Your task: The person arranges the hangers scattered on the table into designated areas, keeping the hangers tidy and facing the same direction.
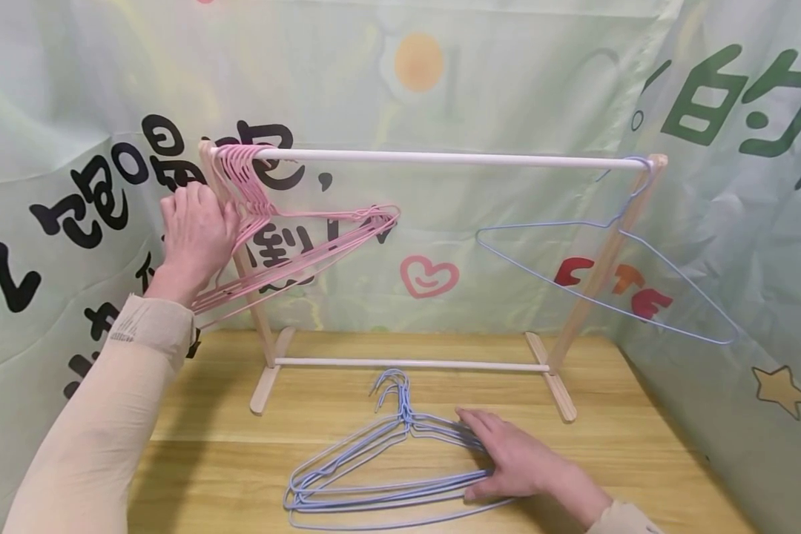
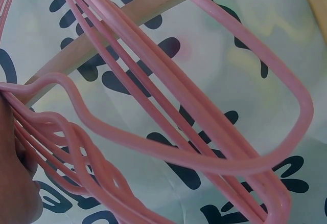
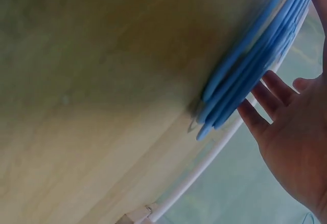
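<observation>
Several pink hangers (image 1: 294, 269) hang bunched at the left end of the rack's white top rail (image 1: 440, 157). My left hand (image 1: 199, 233) grips their near shoulders; in the left wrist view that hand (image 2: 18, 168) shows only at the edge, and its fingertips are mostly hidden. On the table lies a pile of blue hangers (image 1: 387, 486), hooks toward the rack. Over the pile's right end is my right hand (image 1: 523, 461), thumb and fingers apart. From the right wrist, fingers of the right hand (image 3: 294, 127) look extended against the blue hangers (image 3: 250, 65).
One blue hanger (image 1: 561, 289) hangs at the rail's right end, by the wooden upright (image 1: 590, 285). A lower white bar (image 1: 440, 364) joins the rack's wooden feet. The rack stands on a wood-grain table (image 1: 641, 460), with a printed cloth (image 1: 507, 74) behind and at both sides.
</observation>
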{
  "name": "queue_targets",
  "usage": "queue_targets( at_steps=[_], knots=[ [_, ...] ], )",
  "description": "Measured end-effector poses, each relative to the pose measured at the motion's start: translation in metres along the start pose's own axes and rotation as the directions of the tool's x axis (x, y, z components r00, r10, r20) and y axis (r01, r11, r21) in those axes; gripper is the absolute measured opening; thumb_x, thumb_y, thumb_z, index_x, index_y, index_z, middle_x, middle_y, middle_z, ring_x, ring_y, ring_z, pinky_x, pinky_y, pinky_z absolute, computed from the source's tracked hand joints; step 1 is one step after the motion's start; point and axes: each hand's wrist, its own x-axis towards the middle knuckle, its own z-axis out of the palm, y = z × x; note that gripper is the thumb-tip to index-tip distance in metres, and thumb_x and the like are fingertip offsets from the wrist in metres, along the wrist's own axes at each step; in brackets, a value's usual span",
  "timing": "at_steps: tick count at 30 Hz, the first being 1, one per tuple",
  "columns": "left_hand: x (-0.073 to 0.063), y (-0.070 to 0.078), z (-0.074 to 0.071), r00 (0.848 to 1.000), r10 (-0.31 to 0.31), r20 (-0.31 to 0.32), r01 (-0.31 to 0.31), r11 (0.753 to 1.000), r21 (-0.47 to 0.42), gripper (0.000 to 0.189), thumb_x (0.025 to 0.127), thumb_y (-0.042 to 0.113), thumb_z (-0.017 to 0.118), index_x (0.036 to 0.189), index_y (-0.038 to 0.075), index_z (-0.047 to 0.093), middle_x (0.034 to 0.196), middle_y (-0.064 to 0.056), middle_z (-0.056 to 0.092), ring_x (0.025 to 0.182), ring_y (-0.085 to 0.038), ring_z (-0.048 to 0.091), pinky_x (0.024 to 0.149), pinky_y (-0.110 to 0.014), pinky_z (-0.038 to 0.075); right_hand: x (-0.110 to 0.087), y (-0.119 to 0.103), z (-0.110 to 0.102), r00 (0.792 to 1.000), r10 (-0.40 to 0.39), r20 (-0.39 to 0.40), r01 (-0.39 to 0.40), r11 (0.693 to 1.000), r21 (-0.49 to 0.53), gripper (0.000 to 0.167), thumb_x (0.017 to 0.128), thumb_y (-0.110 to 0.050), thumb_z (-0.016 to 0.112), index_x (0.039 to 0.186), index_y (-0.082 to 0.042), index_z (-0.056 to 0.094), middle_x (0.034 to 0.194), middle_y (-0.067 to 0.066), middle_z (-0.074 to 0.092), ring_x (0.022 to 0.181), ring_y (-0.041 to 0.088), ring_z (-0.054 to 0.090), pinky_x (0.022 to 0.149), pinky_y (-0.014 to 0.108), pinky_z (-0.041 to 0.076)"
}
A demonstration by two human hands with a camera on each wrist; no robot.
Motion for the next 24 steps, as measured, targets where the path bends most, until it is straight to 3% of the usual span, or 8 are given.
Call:
queue_targets(
  at_steps=[10,16,24],
  knots=[
    [0.0,0.0,0.0,1.0,-0.001,-0.003,0.001,1.0,-0.006,0.038,0.108,0.03,0.037,0.092,-0.005,0.042,0.093,-0.022,0.039,0.094,-0.045,0.036,0.095,-0.059,0.023,0.0035,-0.0004,0.0058,0.999,-0.053,-0.008,0.053,0.998,-0.025,0.11,0.074,-0.07,0.081,0.155,-0.006,0.044,0.144,0.007,0.053,0.125,0.027,0.059,0.101,0.049,0.052],
    [-0.0002,-0.0002,0.0007,1.0,0.002,-0.01,-0.002,1.0,-0.002,0.038,0.108,0.029,0.037,0.092,-0.005,0.042,0.093,-0.022,0.039,0.095,-0.045,0.036,0.095,-0.059,0.023,0.006,-0.0021,0.0056,0.999,-0.026,0.025,0.025,1.0,0.014,0.103,0.073,-0.064,0.085,0.151,-0.006,0.051,0.137,0.002,0.052,0.12,0.018,0.058,0.101,0.041,0.052],
    [0.0,-0.0001,0.0003,1.0,-0.001,-0.005,0.001,1.0,-0.003,0.038,0.108,0.029,0.037,0.092,-0.004,0.042,0.093,-0.021,0.039,0.094,-0.044,0.036,0.095,-0.059,0.023,0.007,-0.003,0.0044,0.999,-0.011,0.047,0.007,0.997,0.08,0.1,0.067,-0.06,0.09,0.144,-0.005,0.058,0.121,-0.004,0.05,0.104,0.008,0.053,0.092,0.033,0.054]
  ],
)
